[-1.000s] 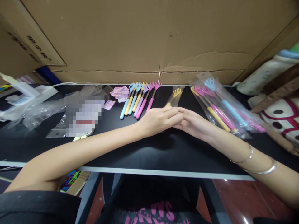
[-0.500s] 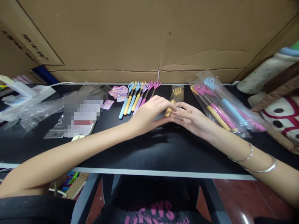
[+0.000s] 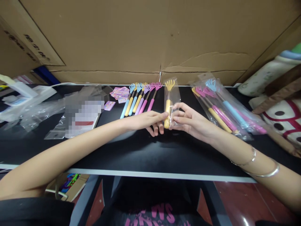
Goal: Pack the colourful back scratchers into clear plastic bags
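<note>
A yellow back scratcher with a claw-shaped head stands nearly upright inside a clear plastic bag, just above the black table. My right hand pinches the bag's right side, close to the handle. One outstretched digit of my left hand touches the lower handle from the left; its other fingers hang loosely below, apart from the handle. Left of the bag, several unwrapped back scratchers in blue, yellow, purple and pink lie in a row. Several bagged back scratchers are at the right.
Small printed cards lie behind the row. Loose clear bags and a phone-like object with a blurred screen occupy the left side. Cardboard walls the table's back. A pale bottle and a plush-like bag stand right.
The bagged yellow back scratcher has come up more upright and toward me, its handle now showing. My left hand has moved down and left, its fingers loosening from the bag.
</note>
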Tool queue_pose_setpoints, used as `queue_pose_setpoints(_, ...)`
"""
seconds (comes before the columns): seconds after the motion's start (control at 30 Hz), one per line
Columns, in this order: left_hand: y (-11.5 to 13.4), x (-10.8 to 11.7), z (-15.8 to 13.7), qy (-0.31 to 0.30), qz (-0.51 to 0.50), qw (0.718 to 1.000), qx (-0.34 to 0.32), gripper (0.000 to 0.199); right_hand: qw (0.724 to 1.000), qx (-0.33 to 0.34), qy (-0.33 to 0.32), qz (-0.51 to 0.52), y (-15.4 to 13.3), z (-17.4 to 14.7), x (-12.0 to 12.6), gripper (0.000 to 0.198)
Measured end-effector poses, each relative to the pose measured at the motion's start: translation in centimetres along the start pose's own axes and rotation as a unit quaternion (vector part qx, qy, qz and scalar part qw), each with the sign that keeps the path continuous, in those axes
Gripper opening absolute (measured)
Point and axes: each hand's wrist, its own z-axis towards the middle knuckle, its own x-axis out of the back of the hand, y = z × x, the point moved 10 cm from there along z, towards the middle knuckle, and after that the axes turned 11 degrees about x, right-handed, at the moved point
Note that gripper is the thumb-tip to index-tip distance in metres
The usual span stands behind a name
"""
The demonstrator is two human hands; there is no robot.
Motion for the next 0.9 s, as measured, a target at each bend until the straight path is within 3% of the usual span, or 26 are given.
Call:
queue_pose_setpoints(0.27,-0.9,-0.1,0.3,-0.032,-0.041,0.998,0.017,0.047,0.999,0.012,-0.004,-0.042,0.3,0.4,0.6,0.045)
queue_pose_setpoints(0.57,-0.7,0.6,0.5,0.041,-0.024,0.999,0.013,0.045,0.996,0.024,0.015,-0.081,0.5,0.6,1.4,0.049)
queue_pose_setpoints(0.9,0.1,1.0,0.1,0.076,0.038,0.995,-0.047,0.034,0.994,0.001,0.032,-0.108,0.7,0.5,1.8,0.047)
